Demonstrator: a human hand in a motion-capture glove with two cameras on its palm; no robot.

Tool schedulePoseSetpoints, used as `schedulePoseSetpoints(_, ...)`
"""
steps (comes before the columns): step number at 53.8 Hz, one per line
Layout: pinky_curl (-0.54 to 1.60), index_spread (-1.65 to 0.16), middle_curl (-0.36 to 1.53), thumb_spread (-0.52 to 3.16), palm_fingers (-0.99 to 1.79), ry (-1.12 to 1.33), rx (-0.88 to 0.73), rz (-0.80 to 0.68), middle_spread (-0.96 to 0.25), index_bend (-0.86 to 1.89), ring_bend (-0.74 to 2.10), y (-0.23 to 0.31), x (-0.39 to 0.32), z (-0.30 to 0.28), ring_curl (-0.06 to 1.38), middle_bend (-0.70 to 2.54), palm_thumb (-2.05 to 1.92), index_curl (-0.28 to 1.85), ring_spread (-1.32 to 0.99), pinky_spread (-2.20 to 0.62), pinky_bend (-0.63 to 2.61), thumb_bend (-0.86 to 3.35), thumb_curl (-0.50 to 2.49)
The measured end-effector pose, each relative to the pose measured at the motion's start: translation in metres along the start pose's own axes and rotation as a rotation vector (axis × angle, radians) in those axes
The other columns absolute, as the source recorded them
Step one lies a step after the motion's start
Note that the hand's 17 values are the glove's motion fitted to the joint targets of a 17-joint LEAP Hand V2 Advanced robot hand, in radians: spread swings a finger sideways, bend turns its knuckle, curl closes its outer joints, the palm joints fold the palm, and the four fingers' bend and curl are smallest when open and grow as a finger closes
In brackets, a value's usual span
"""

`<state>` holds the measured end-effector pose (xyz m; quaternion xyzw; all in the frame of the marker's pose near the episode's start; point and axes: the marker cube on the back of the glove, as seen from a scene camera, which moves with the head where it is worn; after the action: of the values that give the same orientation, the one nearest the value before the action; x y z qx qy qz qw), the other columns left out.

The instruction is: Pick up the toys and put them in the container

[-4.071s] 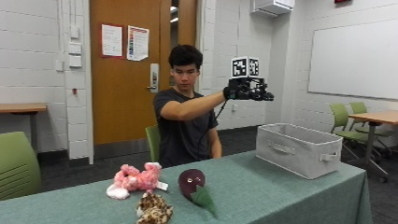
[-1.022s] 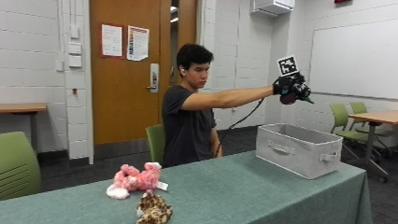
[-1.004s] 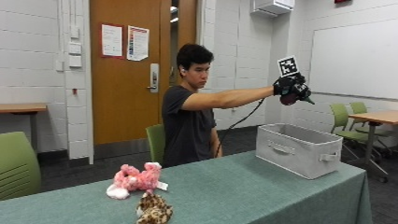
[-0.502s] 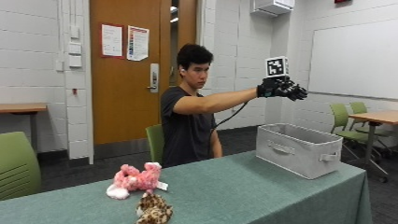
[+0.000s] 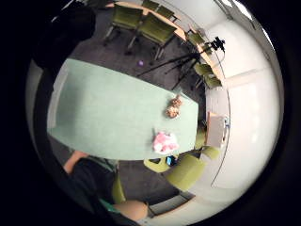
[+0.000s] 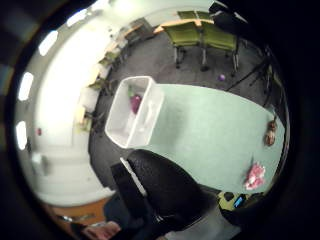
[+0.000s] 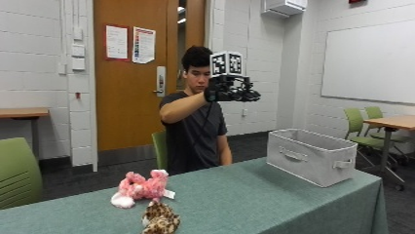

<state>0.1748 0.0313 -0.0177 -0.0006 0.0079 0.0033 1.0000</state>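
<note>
**Hand raised and empty, two toys waiting on the worktop**

Outside view: hovering high above the worktop (image 7: 272,200), the gloved right hand (image 7: 232,91) at head height, arm bent at the elbow, fingers spreading outward and holding nothing. Lying near the worktop's near edge, well apart from the container (image 7: 312,156): the pink plush toy (image 7: 139,186) and, just in front of it, the spotted plush toy (image 7: 160,218). Looking soft, light and squashy, both; likely forgiving of any grasp, best taken round the body rather than by a limb.

Little finger side palm view: looking down from well above, showing the pink plush toy (image 5: 164,142) and the spotted plush toy (image 5: 174,107) lying apart on the green cloth.

Thumb side palm view: showing the container (image 6: 134,110) standing at the far end of the worktop, with a dark red toy (image 6: 135,103) already lying inside. Judging from that, one toy delivered, two remaining; reaching down toward the pink one probably coming next.
</note>
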Motion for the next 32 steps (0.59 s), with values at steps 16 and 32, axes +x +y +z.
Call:
schedulePoseSetpoints(16, 0.3, -0.3, 0.46, 0.93, 0.01, 0.043, -0.048, 0.154, -0.08, 0.2, 0.54, 0.072, 0.134, 0.022, 0.25, 0.34, -0.18, 0.41, -0.29, -0.09, 0.81, -0.12, 0.15)
schedulePoseSetpoints(32, 0.3, -0.32, 0.45, 0.91, 0.03, -0.046, -0.155, 0.276, -0.09, 0.18, 0.47, 0.113, 0.236, 0.125, 0.24, 0.31, -0.18, 0.42, -0.28, -0.05, 0.77, -0.12, 0.12)
